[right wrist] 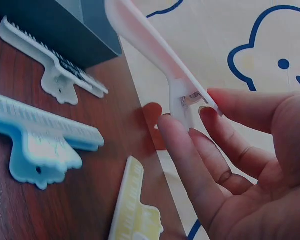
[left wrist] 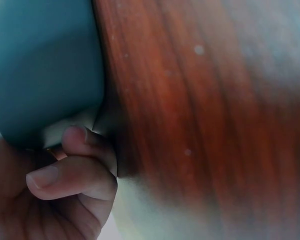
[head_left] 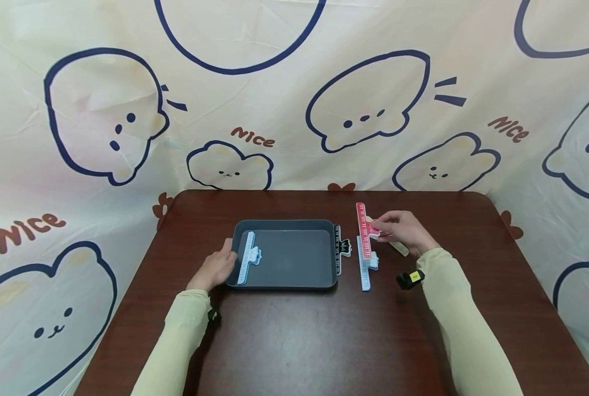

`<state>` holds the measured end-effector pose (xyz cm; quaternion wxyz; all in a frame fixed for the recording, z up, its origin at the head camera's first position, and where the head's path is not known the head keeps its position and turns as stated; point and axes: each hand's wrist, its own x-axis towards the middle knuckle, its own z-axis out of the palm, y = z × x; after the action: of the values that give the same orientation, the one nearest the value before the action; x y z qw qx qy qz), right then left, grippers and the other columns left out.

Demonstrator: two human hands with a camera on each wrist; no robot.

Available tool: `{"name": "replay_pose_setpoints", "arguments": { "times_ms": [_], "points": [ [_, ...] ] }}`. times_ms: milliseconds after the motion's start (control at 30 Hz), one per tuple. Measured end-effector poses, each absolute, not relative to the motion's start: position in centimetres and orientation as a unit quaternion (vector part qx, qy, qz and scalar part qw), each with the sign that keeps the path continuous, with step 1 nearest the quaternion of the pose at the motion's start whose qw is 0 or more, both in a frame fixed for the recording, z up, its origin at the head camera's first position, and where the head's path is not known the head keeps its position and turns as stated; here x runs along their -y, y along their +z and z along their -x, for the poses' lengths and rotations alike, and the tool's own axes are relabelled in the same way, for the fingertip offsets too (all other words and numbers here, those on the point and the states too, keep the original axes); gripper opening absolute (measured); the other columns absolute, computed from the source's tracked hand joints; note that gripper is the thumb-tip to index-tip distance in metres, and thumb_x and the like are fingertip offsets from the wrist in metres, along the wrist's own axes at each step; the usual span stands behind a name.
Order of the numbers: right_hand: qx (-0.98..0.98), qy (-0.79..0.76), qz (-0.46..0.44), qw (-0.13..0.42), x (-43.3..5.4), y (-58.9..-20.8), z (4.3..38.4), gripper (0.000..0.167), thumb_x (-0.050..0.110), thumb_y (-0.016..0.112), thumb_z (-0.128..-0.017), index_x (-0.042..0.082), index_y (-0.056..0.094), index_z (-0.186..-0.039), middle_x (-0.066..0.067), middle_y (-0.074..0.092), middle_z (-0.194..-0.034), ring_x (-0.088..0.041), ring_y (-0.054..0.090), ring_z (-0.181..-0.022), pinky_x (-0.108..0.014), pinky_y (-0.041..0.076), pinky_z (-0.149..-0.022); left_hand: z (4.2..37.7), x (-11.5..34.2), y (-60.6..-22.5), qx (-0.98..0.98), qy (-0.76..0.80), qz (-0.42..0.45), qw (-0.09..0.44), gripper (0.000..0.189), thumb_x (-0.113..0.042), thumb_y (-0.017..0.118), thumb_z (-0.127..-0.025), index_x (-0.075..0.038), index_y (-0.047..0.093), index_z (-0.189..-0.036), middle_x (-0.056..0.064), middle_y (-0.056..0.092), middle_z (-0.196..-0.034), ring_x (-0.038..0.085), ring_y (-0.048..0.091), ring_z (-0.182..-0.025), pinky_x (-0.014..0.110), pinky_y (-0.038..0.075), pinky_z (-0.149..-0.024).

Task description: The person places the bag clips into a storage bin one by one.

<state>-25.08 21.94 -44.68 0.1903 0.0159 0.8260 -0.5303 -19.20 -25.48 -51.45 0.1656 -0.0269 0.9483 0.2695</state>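
My left hand (head_left: 217,266) grips the left wall of a dark grey tray (head_left: 294,258), its fingers curled at the tray's edge in the left wrist view. Inside the tray, near that side, lies a light blue ruler clip (head_left: 247,258). Thumb and fingertips of my right hand (head_left: 407,231) pinch the handle of a red ruler clip (head_left: 364,231), seen pale pink from behind in the right wrist view. Held above the table, it partly covers a second blue ruler clip (right wrist: 45,142) in the head view.
A black ruler clip (head_left: 338,252) with a white back stands against the tray's right side. Beneath my right hand lies a yellow ruler clip (right wrist: 132,200), partly hidden in the head view. The brown table (head_left: 284,341) meets a cartoon-printed cloth (head_left: 294,110) at its back edge.
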Motion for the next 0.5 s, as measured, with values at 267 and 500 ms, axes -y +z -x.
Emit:
{"name": "replay_pose_setpoints", "arguments": {
  "times_ms": [267, 500],
  "points": [
    [-0.809, -0.555, -0.014, 0.195, -20.2, -45.2, 25.4, 0.038, 0.023, 0.070, -0.100, -0.006, 0.064, -0.124, -0.022, 0.060, -0.121, -0.024, 0.071, -0.091, -0.042, 0.059, -0.092, 19.2, 25.4, -51.4, -0.948, 0.269, 0.026, 0.170, 0.056, -0.028, 0.024, -0.109, -0.005, 0.015, -0.160, 0.032, 0.053, -0.143, 0.041, 0.059, -0.118, 0.058, 0.044, -0.103],
    [-0.807, -0.557, -0.009, 0.196, -19.0, -45.7, 25.6, 0.037, 0.025, 0.071, -0.099, -0.003, 0.066, -0.122, -0.023, 0.062, -0.126, -0.028, 0.072, -0.094, -0.039, 0.060, -0.090, 19.2, 25.5, -51.4, -0.949, 0.263, 0.024, 0.174, 0.059, -0.028, 0.022, -0.109, -0.003, 0.011, -0.161, 0.034, 0.048, -0.150, 0.047, 0.053, -0.131, 0.061, 0.040, -0.110]
  ]
}}
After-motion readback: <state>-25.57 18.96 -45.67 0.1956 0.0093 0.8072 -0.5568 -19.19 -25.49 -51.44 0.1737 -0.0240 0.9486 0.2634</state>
